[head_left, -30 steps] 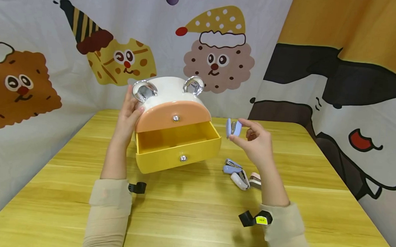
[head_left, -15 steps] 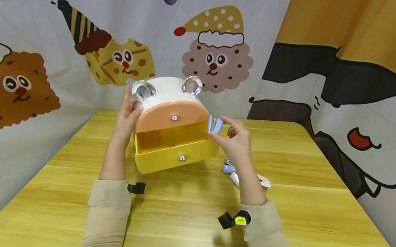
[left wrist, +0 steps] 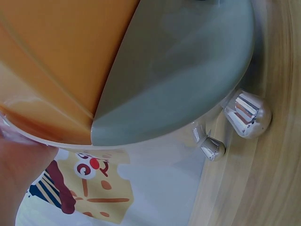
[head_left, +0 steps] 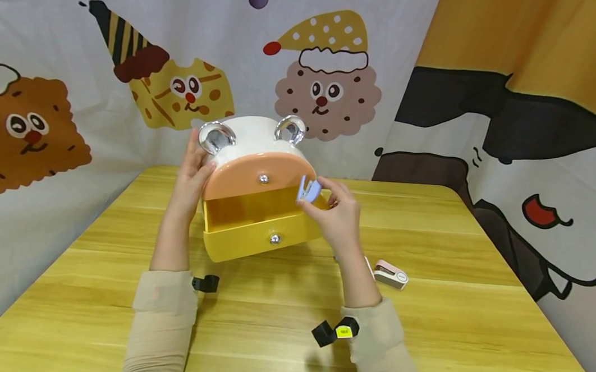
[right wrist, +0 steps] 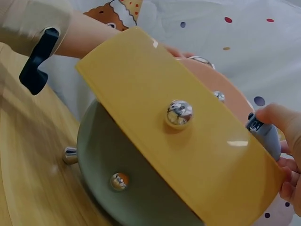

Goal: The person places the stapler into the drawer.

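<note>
A small drawer cabinet with a white top and silver ears stands on the table. Its yellow drawer is pulled out and looks empty, below a peach drawer. My left hand rests against the cabinet's left side, fingers straight along it and thumb near the front edge. Between thumb and fingers, my right hand pinches a small blue stapler over the right end of the yellow drawer. In the right wrist view the stapler shows just past the drawer's front edge.
A pink and white mini stapler lies on the table right of my right forearm, which mostly hides other staplers. A green bottom drawer sits under the yellow one. A printed cloth hangs behind the table.
My right hand has carried the blue stapler leftward from beside the cabinet to over the yellow drawer. My left hand and the cabinet have stayed in place.
</note>
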Motion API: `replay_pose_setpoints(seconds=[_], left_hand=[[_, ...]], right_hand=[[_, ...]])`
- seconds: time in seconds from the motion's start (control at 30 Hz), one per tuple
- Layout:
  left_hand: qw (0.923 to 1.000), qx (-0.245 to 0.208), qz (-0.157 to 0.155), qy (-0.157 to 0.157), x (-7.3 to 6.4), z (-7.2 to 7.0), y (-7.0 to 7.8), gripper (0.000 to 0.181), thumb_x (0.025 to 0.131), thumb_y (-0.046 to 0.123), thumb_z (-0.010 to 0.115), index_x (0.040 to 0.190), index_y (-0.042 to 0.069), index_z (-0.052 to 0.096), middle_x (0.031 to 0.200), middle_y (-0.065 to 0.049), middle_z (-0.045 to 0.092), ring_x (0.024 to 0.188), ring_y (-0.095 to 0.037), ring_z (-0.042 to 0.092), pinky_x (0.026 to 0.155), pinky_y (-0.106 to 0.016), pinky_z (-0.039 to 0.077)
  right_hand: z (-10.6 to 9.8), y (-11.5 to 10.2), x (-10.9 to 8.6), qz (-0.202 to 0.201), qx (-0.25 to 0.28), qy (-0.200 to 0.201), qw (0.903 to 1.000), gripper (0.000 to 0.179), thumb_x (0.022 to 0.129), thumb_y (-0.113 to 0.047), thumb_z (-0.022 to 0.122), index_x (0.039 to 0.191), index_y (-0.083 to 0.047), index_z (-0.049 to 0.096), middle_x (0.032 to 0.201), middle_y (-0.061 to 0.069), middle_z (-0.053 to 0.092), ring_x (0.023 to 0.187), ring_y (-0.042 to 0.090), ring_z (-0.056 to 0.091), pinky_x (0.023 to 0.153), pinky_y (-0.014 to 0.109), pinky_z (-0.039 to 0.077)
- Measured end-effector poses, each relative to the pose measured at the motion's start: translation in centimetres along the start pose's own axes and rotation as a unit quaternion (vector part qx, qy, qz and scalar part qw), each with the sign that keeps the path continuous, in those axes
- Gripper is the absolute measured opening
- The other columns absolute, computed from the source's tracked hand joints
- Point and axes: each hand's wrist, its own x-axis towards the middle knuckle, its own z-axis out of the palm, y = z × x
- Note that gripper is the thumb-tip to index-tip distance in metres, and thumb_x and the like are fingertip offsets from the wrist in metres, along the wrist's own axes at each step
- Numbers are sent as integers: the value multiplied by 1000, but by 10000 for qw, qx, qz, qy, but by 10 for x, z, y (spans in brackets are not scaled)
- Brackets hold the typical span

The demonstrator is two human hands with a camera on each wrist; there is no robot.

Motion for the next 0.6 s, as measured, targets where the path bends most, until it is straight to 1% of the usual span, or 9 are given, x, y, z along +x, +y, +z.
replay_pose_setpoints(seconds=[0.17,0.33,0.47,0.6], left_hand=[[10000,-18,8,-19,0,0,-1,71,99,9,46,154,35,10,151,-17,29,131,-24,36,104,-26,35],[10000,-19,40,-19,1,0,-1,71,99,8,46,154,34,10,151,-18,29,130,-25,37,103,-25,36],[10000,-2,9,-1,1,0,-1,71,99,8,46,154,33,9,151,-18,30,128,-25,38,102,-24,37],[10000,-5,-24,-6,1,0,0,71,99,8,46,154,33,9,151,-18,30,127,-24,39,100,-23,38]], right_hand=[[1,2,-1,-71,-305,-169,9994,52,69,-20,87,115,-3,69,105,4,64,75,23,47,60,29,39],[-1,2,-2,-117,-408,-383,9984,54,70,-23,87,117,-3,68,110,5,65,82,26,51,65,32,42],[-2,2,-2,-125,-368,-490,9980,54,73,-26,85,118,-3,67,109,8,65,81,33,52,64,33,42],[-5,1,-2,-110,-416,-568,9975,55,74,-30,83,120,-5,66,109,8,64,80,32,51,62,33,41]])
